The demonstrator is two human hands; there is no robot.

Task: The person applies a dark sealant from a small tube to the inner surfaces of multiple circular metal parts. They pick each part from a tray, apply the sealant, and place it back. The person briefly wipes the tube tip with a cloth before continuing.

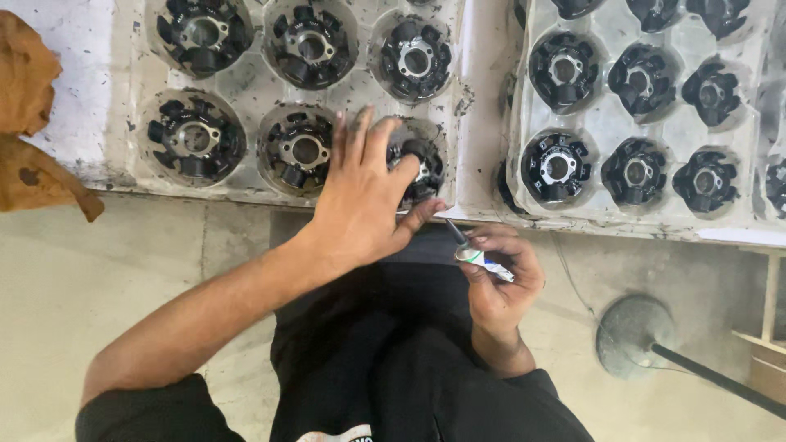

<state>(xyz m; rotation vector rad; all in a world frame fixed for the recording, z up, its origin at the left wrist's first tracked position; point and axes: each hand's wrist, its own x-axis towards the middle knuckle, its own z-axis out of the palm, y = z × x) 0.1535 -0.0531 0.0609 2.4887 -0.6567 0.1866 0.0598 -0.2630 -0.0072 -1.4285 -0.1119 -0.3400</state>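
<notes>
Head view looks straight down past the person's dark-clothed lap to two clear moulded trays pushed against each other along the top of the frame. The left hand (360,196) reaches forward with its fingers spread flat and laid over a black round wound part (419,168) seated in the near right pocket of the left tray (246,86); the palm covers the pocket's near edge, and whether the fingers grip the part or only rest on it cannot be told. The right hand (501,282) is curled shut around a small white tube (479,258) with green and blue print and a dark pointed nozzle, whose tip aims up and left toward the tray's front edge, just beside the left thumb.

The left tray's front rim runs just above the pale concrete floor (106,278), and its other visible pockets each hold a similar black part with a metal centre ring. A narrow gap of grimy plastic separates it from the right tray (610,123), which is likewise filled and runs out of frame on the right. Open floor lies to the left of the forearm and to the right of the knees. At the left edge, crumpled brown paper (33,123) lies partly over the tray's white border. At the lower right, a round grey base with a dark rod (634,331) stands on the floor, near a pale wooden frame (770,311) at the frame edge.
</notes>
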